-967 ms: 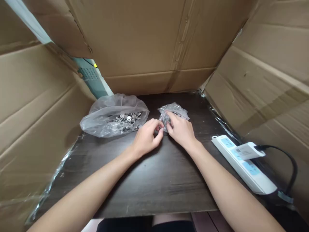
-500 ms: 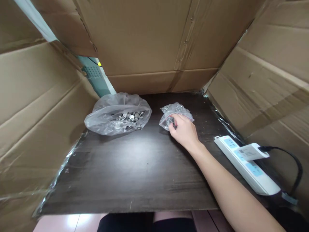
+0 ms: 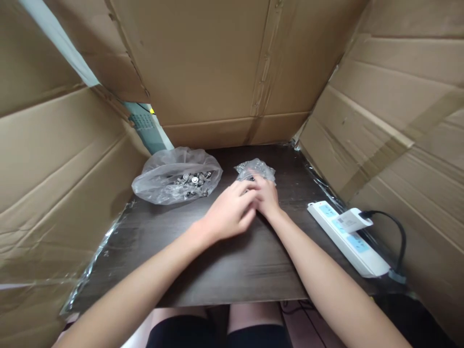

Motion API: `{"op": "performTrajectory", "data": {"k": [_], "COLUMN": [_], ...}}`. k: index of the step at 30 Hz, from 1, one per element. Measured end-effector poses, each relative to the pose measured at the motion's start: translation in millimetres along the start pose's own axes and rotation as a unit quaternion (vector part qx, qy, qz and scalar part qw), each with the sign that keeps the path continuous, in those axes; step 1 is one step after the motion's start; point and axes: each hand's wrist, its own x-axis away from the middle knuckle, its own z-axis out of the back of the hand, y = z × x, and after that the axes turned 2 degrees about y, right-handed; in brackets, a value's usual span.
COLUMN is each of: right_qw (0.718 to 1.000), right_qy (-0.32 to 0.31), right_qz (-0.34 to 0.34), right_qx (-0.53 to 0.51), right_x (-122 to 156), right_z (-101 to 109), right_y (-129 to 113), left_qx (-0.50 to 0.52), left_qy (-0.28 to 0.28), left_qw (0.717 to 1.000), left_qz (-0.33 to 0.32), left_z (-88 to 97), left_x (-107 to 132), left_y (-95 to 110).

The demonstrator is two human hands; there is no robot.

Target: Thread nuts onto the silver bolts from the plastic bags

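A small clear zip bag [image 3: 266,169] with small metal parts lies at the back of the dark table. My right hand [image 3: 268,195] is at its mouth, fingers bent inward. The fingertips are partly hidden, and what they grip cannot be made out. My left hand [image 3: 232,208] reaches in from the left, fingers curved and a little apart, overlapping my right hand in view. I see nothing held in it. To the left rests a larger clear plastic bag [image 3: 155,181], its mouth open towards me, with many metal screw-like pieces [image 3: 195,180] inside.
A white power strip [image 3: 348,241] lies at the right, with a white plug-in adapter [image 3: 353,221] and black cable on it. Cardboard walls [image 3: 210,63] enclose the dark table [image 3: 232,270] at the back and both sides. Shiny tape runs along the table's side edges.
My left hand has come into view and moved up to my right hand at the small bag. My right hand stays at that bag. The camera view has shifted slightly.
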Motion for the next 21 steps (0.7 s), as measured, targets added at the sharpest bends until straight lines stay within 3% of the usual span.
{"op": "performTrajectory", "data": {"k": [3, 5, 7, 9, 14, 21], "right_qw": [1.0, 0.998, 0.993, 0.994, 0.987, 0.991], "right_qy": [-0.008, -0.009, -0.021, -0.033, -0.062, -0.061], "right_qz": [0.001, 0.046, 0.106, 0.106, -0.018, -0.065], "right_qx": [-0.011, -0.046, -0.055, 0.0, 0.146, 0.104], "right_x": [-4.0, -7.2, -9.1, -9.0, -3.6, -5.3], "right_z": [-3.9, -3.4, 0.8, 7.9, 24.5, 17.8], "right_y": [2.2, 4.6, 4.9, 1.0, -17.2, -15.5], "left_qx": [-0.101, -0.121, -0.127, -0.116, -0.142, -0.148], "left_qy": [-0.045, -0.042, -0.044, -0.056, -0.073, -0.065], "left_qw": [0.994, 0.992, 0.99, 0.989, 0.984, 0.982], "left_qz": [0.009, 0.009, 0.041, 0.067, 0.081, 0.1], "left_z": [-25.8, -31.6, -30.2, -26.8, -29.3, -41.5], "left_x": [-11.3, -6.5, -0.2, 3.2, 4.4, 8.5], "left_y": [-50.2, -65.9, -70.1, -69.3, -70.8, -79.0]}}
